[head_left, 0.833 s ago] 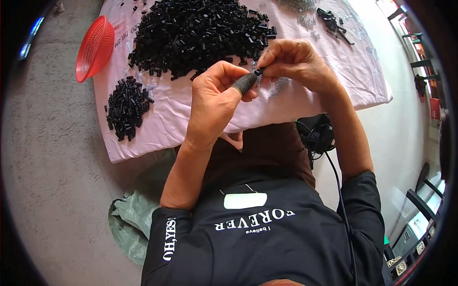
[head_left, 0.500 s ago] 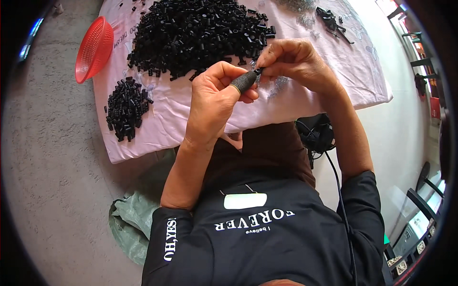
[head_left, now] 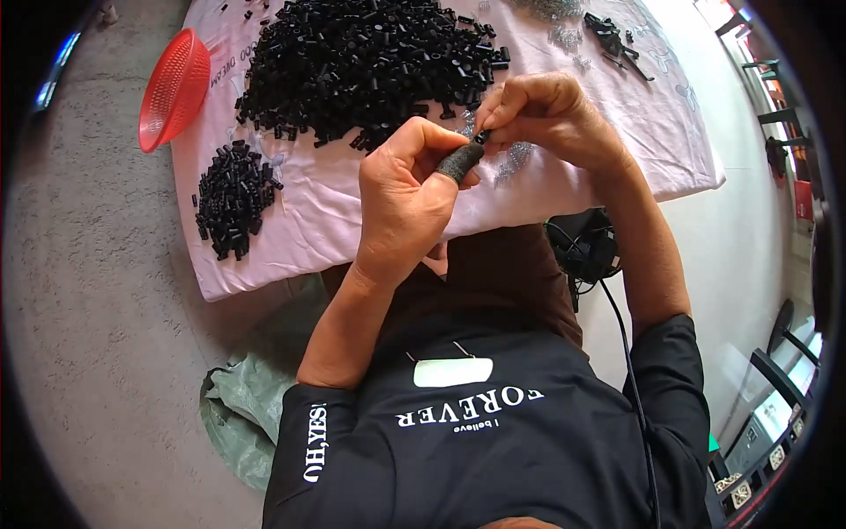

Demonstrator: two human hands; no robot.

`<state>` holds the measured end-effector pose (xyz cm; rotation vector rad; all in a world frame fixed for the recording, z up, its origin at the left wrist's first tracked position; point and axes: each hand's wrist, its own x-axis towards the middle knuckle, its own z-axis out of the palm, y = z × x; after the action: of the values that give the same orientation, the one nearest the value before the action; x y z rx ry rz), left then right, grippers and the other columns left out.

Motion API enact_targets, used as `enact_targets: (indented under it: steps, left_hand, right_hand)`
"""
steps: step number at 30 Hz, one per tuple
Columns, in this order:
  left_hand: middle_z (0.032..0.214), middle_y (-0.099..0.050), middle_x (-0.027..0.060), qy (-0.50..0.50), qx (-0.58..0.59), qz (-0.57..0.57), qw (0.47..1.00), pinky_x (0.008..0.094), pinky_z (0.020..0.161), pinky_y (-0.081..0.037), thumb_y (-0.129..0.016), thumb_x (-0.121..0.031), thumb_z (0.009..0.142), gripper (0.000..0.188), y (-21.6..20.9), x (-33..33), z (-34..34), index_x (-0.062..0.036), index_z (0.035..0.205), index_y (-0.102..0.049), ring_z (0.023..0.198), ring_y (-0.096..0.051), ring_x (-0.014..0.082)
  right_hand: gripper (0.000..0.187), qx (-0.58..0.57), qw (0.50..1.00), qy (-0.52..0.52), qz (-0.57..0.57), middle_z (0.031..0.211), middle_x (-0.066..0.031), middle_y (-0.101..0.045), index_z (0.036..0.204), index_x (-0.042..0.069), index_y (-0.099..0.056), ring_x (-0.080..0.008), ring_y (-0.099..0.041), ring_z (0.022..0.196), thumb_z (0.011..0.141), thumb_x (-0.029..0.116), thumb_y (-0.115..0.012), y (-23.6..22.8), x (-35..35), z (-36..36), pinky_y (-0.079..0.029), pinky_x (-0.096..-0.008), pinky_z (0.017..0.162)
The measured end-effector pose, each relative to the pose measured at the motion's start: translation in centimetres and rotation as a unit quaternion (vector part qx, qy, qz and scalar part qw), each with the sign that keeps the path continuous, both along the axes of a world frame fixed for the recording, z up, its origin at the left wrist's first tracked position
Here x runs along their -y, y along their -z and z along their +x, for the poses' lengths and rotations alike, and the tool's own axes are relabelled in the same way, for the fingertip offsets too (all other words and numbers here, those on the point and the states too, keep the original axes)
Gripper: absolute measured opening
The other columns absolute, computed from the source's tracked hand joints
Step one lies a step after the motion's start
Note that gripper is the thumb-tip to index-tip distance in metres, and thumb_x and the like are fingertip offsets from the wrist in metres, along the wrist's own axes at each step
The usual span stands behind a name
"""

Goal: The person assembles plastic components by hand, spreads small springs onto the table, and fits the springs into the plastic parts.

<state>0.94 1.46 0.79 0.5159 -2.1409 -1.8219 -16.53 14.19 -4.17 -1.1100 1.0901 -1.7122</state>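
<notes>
Above the front part of the table, my two hands meet at a small black tubular part [head_left: 481, 137]. My left hand [head_left: 404, 198] is closed on it; a dark grey finger sleeve [head_left: 460, 164] covers its thumb. The fingertips of my right hand [head_left: 555, 122] are pinched together at the part's far end; what they hold is too small to make out. Just beyond lies a big heap of black tubular parts [head_left: 361, 66]. Below my right hand is a scatter of small shiny, clear-looking pieces [head_left: 515, 161].
A smaller pile of black tubes [head_left: 233, 201] lies at the table's left, on the pink cloth [head_left: 326, 234]. A red perforated basket [head_left: 174, 93] overhangs the left edge. More shiny pieces [head_left: 564, 37] and several black items [head_left: 612, 42] sit far right. A black cable [head_left: 624, 326] hangs beside my right arm.
My left hand has shifted slightly right, and its sleeved thumb has turned closer to my right fingertips. More of the black part's end now shows. My right hand has barely moved.
</notes>
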Motion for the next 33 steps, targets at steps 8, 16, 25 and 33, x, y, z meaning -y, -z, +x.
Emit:
enact_targets:
  steps: [8, 16, 25, 33]
  left_hand:
    - [0.087, -0.069, 0.0084, 0.018, -0.037, 0.069, 0.997, 0.0248, 0.075, -0.058, -0.059, 0.013, 0.087, 0.015, 0.4, 0.6, 0.0, 0.0045, 0.099, -0.062, 0.08, -0.07, 0.0127]
    - [0.09, -0.07, 0.0107, 0.021, -0.03, 0.079, 0.996, 0.0271, 0.079, -0.059, -0.052, 0.016, 0.085, 0.021, 0.5, 1.0, 0.3, 0.0054, 0.1, -0.062, 0.083, -0.07, 0.0147]
    - [0.088, -0.07, 0.0094, 0.004, -0.047, 0.042, 0.998, 0.0229, 0.075, -0.056, -0.049, 0.017, 0.083, 0.026, 0.6, 0.0, 0.5, 0.0024, 0.099, -0.064, 0.081, -0.07, 0.0131]
    - [0.094, -0.066, 0.0088, 0.026, -0.092, -0.064, 0.993, 0.0239, 0.075, -0.055, -0.05, 0.021, 0.081, 0.027, 1.1, -0.2, 0.9, 0.0037, 0.098, -0.063, 0.082, -0.068, 0.0135]
  right_hand:
    - [0.008, 0.004, 1.0, -0.005, 0.017, 0.092, -0.0089, -0.07, 0.095, -0.003, -0.069, -0.0144, -0.07, 0.083, 0.087, -0.007, -0.068, -0.2, 0.1, 0.1, -0.059, -0.0275, 0.077]
    - [0.009, 0.008, 1.0, -0.002, 0.013, 0.091, -0.0083, -0.07, 0.095, -0.003, -0.069, -0.0144, -0.07, 0.083, 0.087, -0.006, -0.068, -0.1, 0.1, 0.2, -0.059, -0.0275, 0.076]
    - [0.008, 0.008, 1.0, 0.002, -0.007, 0.096, -0.01, -0.069, 0.091, -0.003, -0.068, -0.0164, -0.071, 0.085, 0.086, -0.008, -0.068, -0.1, 0.0, 0.1, -0.06, -0.0284, 0.077]
    - [0.007, 0.011, 1.0, -0.002, 0.012, 0.097, -0.0109, -0.069, 0.089, -0.004, -0.067, -0.0168, -0.071, 0.085, 0.086, -0.01, -0.066, -0.3, -0.1, 0.4, -0.061, -0.0289, 0.077]
